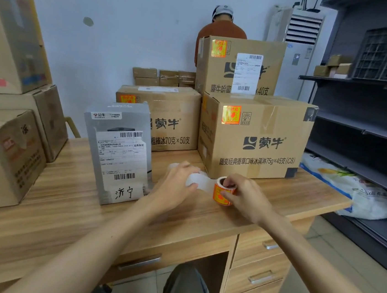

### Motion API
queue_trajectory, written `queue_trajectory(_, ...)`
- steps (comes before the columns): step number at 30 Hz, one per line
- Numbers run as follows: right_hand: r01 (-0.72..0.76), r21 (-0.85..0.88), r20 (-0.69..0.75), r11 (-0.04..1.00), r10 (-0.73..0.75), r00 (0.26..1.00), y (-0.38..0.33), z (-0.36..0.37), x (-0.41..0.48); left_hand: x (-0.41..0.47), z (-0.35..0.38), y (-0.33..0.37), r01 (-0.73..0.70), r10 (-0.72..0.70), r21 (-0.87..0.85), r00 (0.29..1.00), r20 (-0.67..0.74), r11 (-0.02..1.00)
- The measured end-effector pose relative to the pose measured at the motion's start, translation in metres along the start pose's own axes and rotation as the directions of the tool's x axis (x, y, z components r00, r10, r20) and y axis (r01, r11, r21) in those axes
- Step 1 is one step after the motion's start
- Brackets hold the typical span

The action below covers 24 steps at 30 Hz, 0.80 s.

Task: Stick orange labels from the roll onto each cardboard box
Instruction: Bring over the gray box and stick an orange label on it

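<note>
The right hand [247,197] holds the roll of orange labels [223,193] above the counter [61,216], its thumb and fingers curled round it. It is just in front of the big cardboard box [255,138] at the right rear. The left hand [176,182] pinches the white backing strip [199,181] trailing from the roll. A grey box [117,152] stands upright just to the left.
</note>
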State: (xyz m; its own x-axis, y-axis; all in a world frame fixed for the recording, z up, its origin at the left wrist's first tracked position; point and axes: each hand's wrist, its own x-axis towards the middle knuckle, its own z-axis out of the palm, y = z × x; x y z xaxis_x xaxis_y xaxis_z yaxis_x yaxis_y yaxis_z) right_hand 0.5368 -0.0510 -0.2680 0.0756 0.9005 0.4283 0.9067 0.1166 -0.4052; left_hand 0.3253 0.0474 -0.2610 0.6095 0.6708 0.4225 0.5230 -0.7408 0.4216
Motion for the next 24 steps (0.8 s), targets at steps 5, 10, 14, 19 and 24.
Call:
queue_trajectory(5, 0.014, 0.038, 0.013, 0.999, -0.015, 1.000, 0.002, -0.005, -0.003, 0.011, 0.016, 0.017, -0.048, 0.060, -0.128, 0.994, 0.087, 0.991)
queue_trajectory(10, -0.011, 0.034, 0.006, 0.999, 0.011, 1.000, 0.005, -0.007, -0.004, 0.009, 0.028, 0.016, -0.019, 0.036, -0.286, 0.998, 0.053, 0.958)
queue_trajectory(14, 0.005, 0.013, -0.017, 1.000, -0.005, 1.000, 0.001, -0.003, -0.003, 0.007, 0.022, 0.013, 0.027, -0.003, -0.320, 0.997, 0.077, 0.947)
queue_trajectory(19, 0.026, -0.015, -0.025, 1.000, -0.026, 0.999, -0.007, 0.000, -0.007, 0.005, 0.013, 0.014, -0.021, 0.056, -0.267, 0.991, 0.125, 0.963)
queue_trajectory(24, 0.059, -0.101, -0.066, 0.993, -0.066, 0.996, -0.016, -0.003, -0.017, 0.001, 0.009, 0.015, 0.000, 0.040, -0.288, 0.990, 0.135, 0.958)
